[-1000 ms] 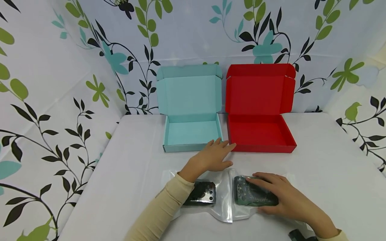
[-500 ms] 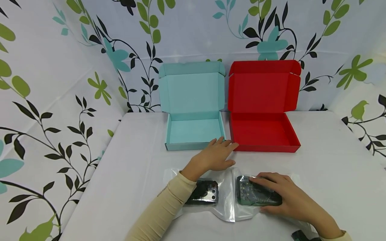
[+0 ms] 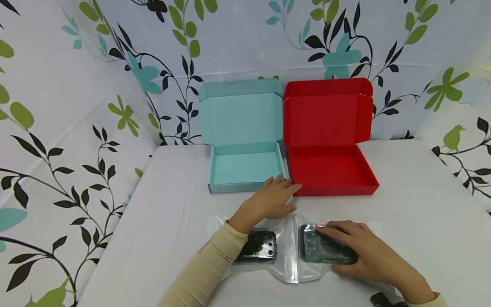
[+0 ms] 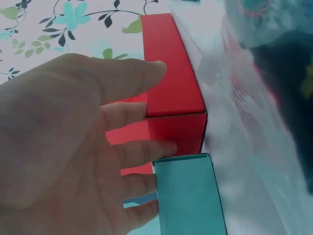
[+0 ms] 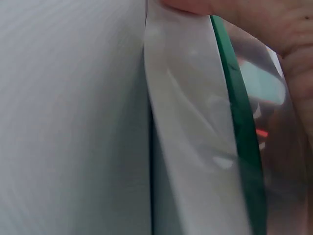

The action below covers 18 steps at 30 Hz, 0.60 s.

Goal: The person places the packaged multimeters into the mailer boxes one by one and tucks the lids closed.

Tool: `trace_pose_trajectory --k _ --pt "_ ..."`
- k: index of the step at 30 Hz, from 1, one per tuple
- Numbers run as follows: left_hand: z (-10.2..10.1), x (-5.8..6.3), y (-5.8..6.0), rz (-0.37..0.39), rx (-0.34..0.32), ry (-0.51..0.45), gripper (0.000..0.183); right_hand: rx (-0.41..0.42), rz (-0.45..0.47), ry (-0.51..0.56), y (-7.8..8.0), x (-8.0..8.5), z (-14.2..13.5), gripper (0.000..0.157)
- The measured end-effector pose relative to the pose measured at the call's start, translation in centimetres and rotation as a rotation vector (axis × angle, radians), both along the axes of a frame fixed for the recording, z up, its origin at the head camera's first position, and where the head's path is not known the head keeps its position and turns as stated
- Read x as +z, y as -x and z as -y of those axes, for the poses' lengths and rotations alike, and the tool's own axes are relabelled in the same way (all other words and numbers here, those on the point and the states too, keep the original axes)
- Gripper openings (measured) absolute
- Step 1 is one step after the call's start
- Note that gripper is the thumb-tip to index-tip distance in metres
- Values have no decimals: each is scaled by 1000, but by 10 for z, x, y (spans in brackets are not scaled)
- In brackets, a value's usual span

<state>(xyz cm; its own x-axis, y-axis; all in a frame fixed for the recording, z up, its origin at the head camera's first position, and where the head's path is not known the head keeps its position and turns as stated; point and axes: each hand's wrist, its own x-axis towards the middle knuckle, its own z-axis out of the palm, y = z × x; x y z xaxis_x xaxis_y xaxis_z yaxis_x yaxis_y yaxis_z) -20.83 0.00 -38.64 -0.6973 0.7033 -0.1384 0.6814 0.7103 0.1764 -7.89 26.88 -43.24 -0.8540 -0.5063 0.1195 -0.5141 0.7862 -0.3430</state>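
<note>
At the two boxes, my left hand (image 3: 270,202) has its fingers extended across the meeting front corners. In the left wrist view the fingers touch the red box (image 4: 173,66) and the teal box (image 4: 188,196). Both cardboard boxes stand with lids up and nothing inside. My right hand (image 3: 360,249) holds a clear plastic bag containing a dark green, patterned, phone-sized item (image 3: 320,249), thumb at its near edge and fingers over its far side. The right wrist view shows the bag's edge (image 5: 195,127) under the thumb. The item's right end is hidden.
Under my left forearm lies another clear bag (image 3: 285,251) with a black phone-shaped item (image 3: 262,246) showing several round lens openings. A small black object (image 3: 381,299) sits by my right wrist. Leaf-patterned cloth (image 3: 245,42) hangs behind the white-covered table (image 3: 168,213).
The red box has turned slightly, and its lid now meets the teal lid where a narrow gap was. Both hands keep nearly the same places; the head view shifts a little.
</note>
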Motion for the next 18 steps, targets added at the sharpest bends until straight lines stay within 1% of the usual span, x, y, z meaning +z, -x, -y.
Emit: trace_pose_trajectory --k 3,6,11,14,18 --pt "-1 1 -2 -7 -1 11 62 -12 -8 11 -2 1 0 88" --pt "2 4 -4 -2 12 4 59 -18 -13 12 -1 2 1 87" --pt "6 5 -9 -2 24 4 58 -13 -9 20 -3 7 1 89" --pt "7 3 -12 -16 24 19 58 -15 -34 48 -6 13 0 91" --pt "8 2 -16 -37 15 39 59 -23 -89 104 -12 24 -2 96"
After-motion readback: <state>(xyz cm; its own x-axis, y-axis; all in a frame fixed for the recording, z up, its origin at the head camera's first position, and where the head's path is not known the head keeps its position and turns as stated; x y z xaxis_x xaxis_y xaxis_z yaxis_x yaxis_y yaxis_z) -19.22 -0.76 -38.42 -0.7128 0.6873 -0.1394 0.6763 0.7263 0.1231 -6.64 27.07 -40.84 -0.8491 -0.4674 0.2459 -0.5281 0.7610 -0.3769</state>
